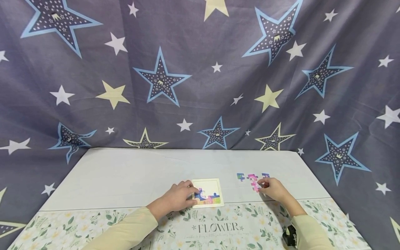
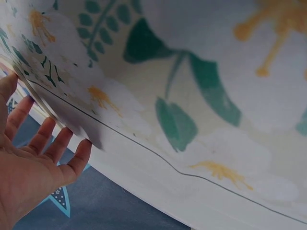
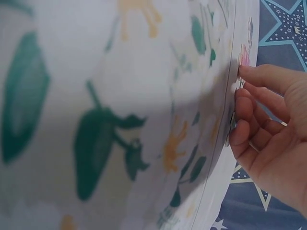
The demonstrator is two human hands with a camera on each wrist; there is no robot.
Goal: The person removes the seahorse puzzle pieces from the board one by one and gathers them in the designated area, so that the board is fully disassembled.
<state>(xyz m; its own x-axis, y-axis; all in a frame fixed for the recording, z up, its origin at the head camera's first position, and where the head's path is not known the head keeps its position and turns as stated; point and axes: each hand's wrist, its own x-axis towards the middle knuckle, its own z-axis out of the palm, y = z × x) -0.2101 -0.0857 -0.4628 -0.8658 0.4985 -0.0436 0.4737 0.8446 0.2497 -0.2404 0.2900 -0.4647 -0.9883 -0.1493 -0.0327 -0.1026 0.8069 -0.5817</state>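
Note:
A square puzzle tray (image 1: 221, 187) with a pale frame lies near the table's middle, its lower part filled with blue, pink, orange and green pieces. My left hand (image 1: 179, 195) rests at its left side, fingers relaxed and fingertips on the frame; in the left wrist view that hand (image 2: 41, 158) touches the frame's edge. To the right, my right hand (image 1: 273, 189) pinches a pink puzzle piece (image 1: 255, 187) between thumb and finger, partly covered by the fingertips. In the right wrist view the fingers of that hand (image 3: 273, 115) curl close over the table beside the pieces.
Around the right hand lie a pink piece with an eye (image 1: 251, 177), a blue-green piece (image 1: 240, 176) and another blue piece (image 1: 265, 175). A white table cover (image 1: 140, 173) with a floral front band spreads beneath. A star-patterned curtain (image 1: 193, 86) hangs behind the table.

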